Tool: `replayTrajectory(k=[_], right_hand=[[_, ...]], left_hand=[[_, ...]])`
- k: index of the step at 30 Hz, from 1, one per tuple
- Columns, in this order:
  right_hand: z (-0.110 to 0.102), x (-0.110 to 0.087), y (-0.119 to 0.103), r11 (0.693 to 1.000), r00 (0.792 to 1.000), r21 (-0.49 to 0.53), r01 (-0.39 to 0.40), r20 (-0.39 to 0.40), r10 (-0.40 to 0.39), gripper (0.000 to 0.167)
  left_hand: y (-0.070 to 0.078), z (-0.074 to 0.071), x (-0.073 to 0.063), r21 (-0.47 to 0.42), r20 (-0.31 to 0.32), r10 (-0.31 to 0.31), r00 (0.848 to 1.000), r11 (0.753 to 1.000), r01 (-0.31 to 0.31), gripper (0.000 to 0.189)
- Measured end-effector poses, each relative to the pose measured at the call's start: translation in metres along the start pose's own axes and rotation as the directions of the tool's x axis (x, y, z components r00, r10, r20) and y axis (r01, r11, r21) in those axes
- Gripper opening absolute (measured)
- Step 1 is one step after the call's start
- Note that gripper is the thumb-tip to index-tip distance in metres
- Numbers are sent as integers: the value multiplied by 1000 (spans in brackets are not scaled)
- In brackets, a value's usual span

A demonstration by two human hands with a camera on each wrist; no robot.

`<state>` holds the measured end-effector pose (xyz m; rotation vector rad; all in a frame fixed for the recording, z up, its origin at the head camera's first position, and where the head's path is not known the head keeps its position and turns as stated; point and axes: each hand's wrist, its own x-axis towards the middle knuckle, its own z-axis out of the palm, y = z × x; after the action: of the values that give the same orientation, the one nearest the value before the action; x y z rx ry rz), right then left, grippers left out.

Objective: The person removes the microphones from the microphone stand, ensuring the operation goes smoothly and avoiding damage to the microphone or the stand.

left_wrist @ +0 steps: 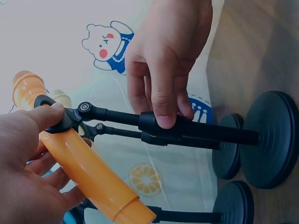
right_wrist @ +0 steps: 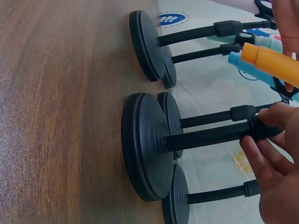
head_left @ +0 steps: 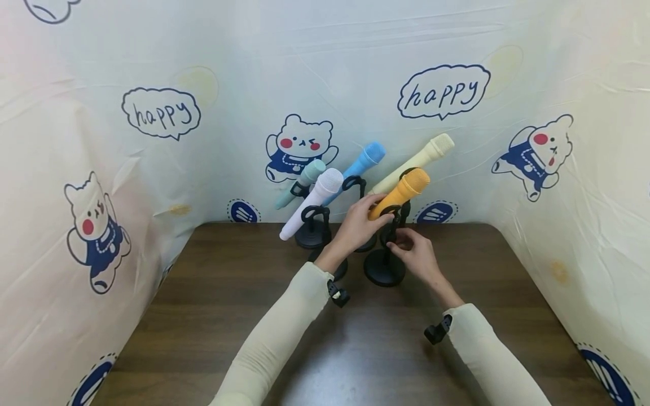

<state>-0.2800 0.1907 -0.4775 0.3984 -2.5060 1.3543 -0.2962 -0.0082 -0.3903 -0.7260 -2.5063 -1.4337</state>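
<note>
An orange microphone (head_left: pixel 401 192) sits tilted in the ring clip of a black desk stand (left_wrist: pixel 205 131), its head up and to the right. My left hand (head_left: pixel 355 224) holds the microphone at the clip, thumb on the ring (left_wrist: pixel 55 116) and fingers round the far side of the body. Lower on the same stand, my right hand (head_left: pixel 418 255) pinches the collar (right_wrist: pixel 257 127) of the upright pole between thumb and fingers. The stand's round base (right_wrist: pixel 147 147) rests on the table.
More microphones on black stands crowd the back: white (head_left: pixel 313 202), mint green (head_left: pixel 310 173), blue (head_left: pixel 367 159) and cream (head_left: pixel 424 159). Their bases stand close together on the brown wooden table (head_left: pixel 213 316). A printed cloth (head_left: pixel 355 67) hangs right behind them.
</note>
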Motion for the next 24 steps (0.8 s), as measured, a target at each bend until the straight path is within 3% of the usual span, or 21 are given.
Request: replayTrajectory(k=[13, 24], right_hand=[[4, -13, -11, 999, 997, 6, 47, -57, -46, 31], [5, -26, -25, 995, 997, 65, 78, -19, -77, 29]], left_hand=[[4, -6, -12, -32, 12, 48, 999, 998, -48, 50], [2, -19, -32, -48, -18, 85, 996, 995, -86, 46]])
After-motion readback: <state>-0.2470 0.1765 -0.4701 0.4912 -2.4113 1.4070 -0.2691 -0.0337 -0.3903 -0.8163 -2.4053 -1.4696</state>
